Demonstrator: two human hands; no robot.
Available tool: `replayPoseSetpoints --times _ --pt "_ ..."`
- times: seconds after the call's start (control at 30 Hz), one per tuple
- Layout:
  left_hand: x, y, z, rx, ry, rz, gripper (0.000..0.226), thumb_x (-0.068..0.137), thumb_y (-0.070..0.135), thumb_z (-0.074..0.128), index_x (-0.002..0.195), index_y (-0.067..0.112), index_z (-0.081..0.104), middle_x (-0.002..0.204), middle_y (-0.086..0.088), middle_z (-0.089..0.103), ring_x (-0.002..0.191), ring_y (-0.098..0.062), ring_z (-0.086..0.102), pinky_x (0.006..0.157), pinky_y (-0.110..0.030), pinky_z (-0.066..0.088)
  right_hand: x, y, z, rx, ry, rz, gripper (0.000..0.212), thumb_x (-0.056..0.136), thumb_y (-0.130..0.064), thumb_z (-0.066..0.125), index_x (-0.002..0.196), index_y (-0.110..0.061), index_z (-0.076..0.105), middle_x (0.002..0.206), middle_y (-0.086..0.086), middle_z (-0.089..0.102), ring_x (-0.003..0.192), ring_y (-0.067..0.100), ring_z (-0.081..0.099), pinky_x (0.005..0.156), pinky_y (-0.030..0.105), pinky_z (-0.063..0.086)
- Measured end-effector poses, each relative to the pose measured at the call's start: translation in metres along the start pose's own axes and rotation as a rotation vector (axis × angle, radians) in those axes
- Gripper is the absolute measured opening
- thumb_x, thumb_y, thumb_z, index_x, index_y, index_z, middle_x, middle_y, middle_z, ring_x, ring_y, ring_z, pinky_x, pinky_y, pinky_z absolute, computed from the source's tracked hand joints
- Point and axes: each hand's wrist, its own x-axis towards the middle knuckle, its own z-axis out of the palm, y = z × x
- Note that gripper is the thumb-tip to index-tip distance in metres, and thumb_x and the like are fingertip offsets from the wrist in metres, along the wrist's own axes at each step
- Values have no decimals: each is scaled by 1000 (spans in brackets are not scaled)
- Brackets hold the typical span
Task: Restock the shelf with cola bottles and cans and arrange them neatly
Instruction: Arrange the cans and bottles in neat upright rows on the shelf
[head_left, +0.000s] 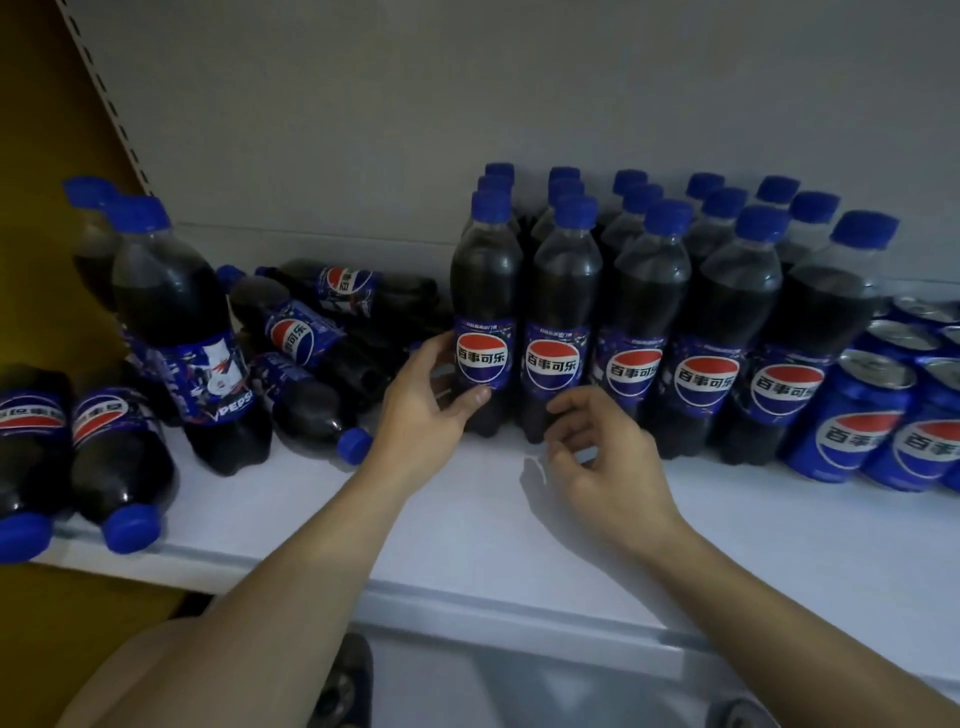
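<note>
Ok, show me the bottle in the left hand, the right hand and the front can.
Held bottle (485, 291): head view, dark body above the label.
Right hand (608, 457): head view, middle of its back.
Front can (849, 439): head view, logo on its side.

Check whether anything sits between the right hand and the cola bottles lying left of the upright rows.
Yes. The left hand and its forearm cross that gap, gripping the front-left upright blue-capped plastic cola bottle at its label. The lying blue-capped plastic cola bottles are beyond it. The right hand holds nothing.
</note>
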Motion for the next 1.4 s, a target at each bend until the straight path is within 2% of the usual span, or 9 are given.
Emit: replayPoseSetpoints --times 0.2,0.37,0.6,0.77,0.9,1.07,1.23,1.33,1.4 --pt "-8 25 -29 -24 66 21 68 90 7 72 148 25 43 137 6 60 124 -5 58 106 -34 50 -16 -27 -2 -44 -53 -66 39 83 -3 69 111 -28 60 91 -12 66 86 8 64 67 21 53" --pt "-9 27 -83 311 131 107 52 94 15 67 144 21 51 137 5 61 127 -10 55 107 -27 44 18 -101 19 -76 -85 -251 34 86 -4 68 114 -23 62 94 -13 66 86 5 66 73 19 55" --pt "8 11 -96 484 57 147 49 88 10 69 136 15 55 131 -8 62 118 -25 60 92 -24 43 136 -178 93 -466 -238 -303 41 91 -8 61 131 -14 56 124 8 60 108 20 60 85 27 51" --pt "18 -12 -95 604 94 177 46 84 13 73 127 10 57 121 -10 63 114 -30 61 97 -48 50 170 -170 132 -798 -477 -170 37 95 -21 62 130 -9 54 123 11 59 93 19 53 69 28 47" --pt "18 -20 -89 786 39 218 59 77 23 77 132 13 58 135 -6 59 139 -29 45 107 -55 43 201 -162 141 -931 -346 -254 58 86 -34 74 134 -13 47 125 12 57 105 27 57 80 37 53" --pt "20 -28 -89 790 45 234 51 72 30 76 119 14 66 130 -6 62 139 -30 46 102 -57 46 220 -146 170 -874 -625 -91 83 78 -48 81 143 -15 41 135 12 57 115 30 57 96 38 50" --pt "24 -24 -84 729 140 205 54 75 33 62 125 14 62 126 -6 63 127 -29 56 97 -53 49 223 -151 165 -381 -365 99 69 81 -33 80 137 -8 48 124 13 61 99 25 61 70 27 50" --pt "27 -4 -82 410 221 117 71 87 41 61 148 12 40 135 -7 55 122 -26 55 101 -41 47 213 -166 146 68 -173 214 63 78 -18 82 129 -7 47 106 10 61 79 17 60 51 21 42" --pt "30 15 -83 184 234 52 92 88 40 71 158 13 19 150 -8 42 135 -21 42 105 -24 37 203 -175 131 217 -130 246 60 73 -15 84 122 -6 49 101 11 63 80 20 64 56 24 51"
